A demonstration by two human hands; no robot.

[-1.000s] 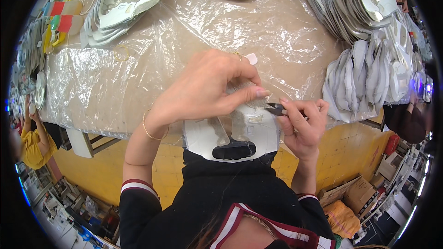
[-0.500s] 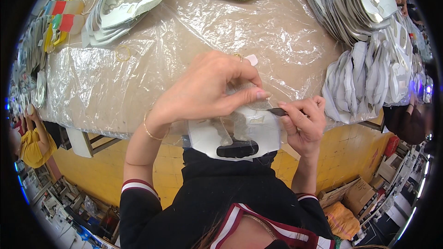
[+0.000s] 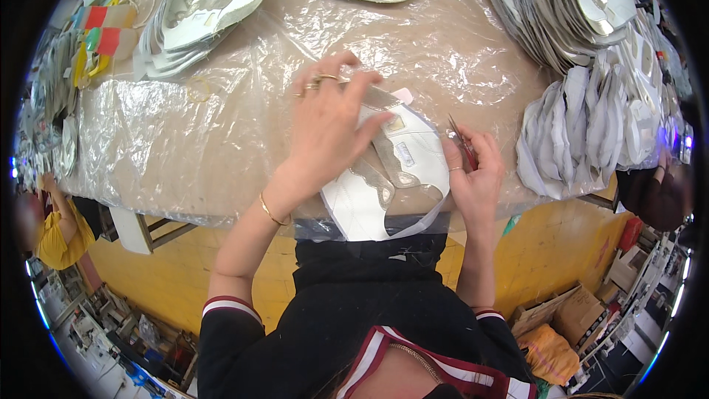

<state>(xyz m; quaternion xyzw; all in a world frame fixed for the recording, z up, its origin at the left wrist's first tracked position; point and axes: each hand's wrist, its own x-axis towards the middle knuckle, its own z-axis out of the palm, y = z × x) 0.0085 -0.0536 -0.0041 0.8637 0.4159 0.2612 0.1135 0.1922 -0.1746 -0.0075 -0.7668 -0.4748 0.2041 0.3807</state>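
Right now my left hand (image 3: 329,129) lies flat, fingers spread, pressing the white shoe-upper piece (image 3: 391,177) onto the plastic-covered table (image 3: 221,140) at its near edge. My right hand (image 3: 473,177) pinches small red-handled snips (image 3: 464,144) beside the piece's right edge, so I judge I'm trimming; the next cut needs the blades eased to that edge. One piece, one pair of snips, two stacks (image 3: 591,81) to the right.

Wearer: dark top, jewellery on both hands.
Person is wearing a black short-sleeved top with red-and-white striped cuffs and collar trim; left hand (image 3: 325,133) is carrying gold rings plus a thin gold wrist bangle, right hand (image 3: 476,177) one ring.
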